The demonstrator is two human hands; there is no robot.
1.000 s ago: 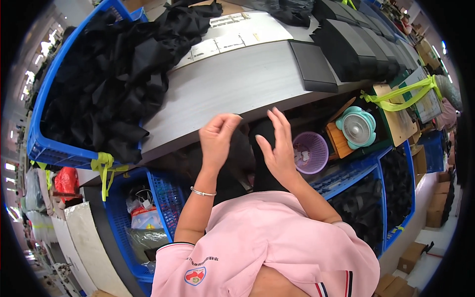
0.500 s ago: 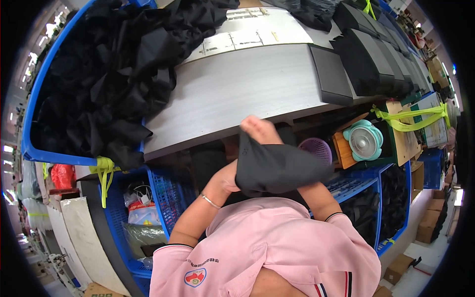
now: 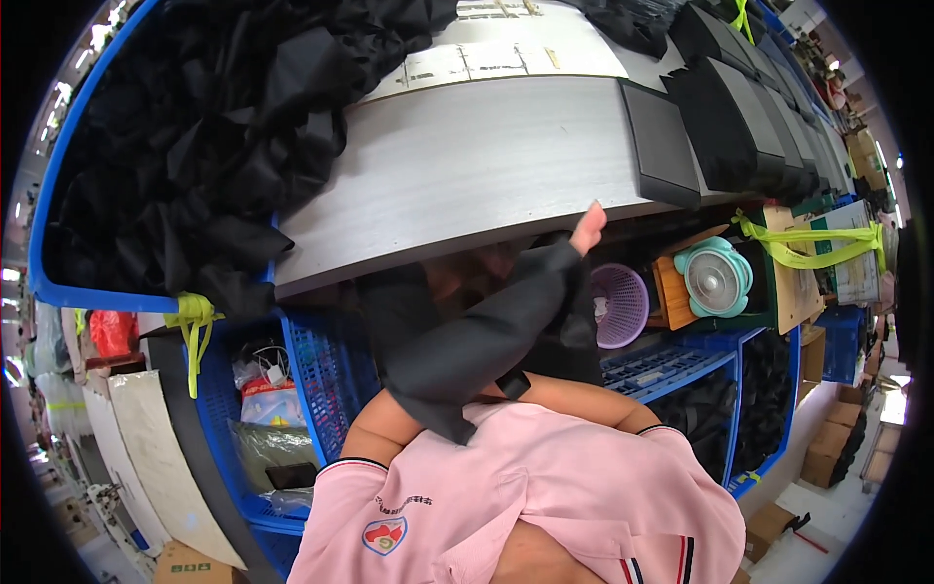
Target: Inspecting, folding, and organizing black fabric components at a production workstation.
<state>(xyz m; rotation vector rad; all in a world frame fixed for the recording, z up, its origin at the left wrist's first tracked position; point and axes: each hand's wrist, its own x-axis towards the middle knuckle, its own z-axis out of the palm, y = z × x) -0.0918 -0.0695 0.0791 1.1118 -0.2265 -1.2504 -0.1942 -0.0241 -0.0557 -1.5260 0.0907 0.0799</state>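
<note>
The right hand [image 3: 587,230] sticks up just at the front edge of the grey surface [image 3: 467,170]. Its grip is pinching the top corner of a black cloth piece [image 3: 467,336], so the cloth hangs open below that edge, in front of the pink shirt [image 3: 545,496]. The left hand is hidden behind the cloth, so I cannot tell if its grip is spread or pressed together. A big heap of black cloth [image 3: 185,136] fills a blue bin [image 3: 58,292] at the left end of the surface. Flat black stacks [image 3: 725,122] lie at its right end. Under the surface, to the right, sit a purple basket [image 3: 620,304] and a small green fan [image 3: 715,277].
</note>
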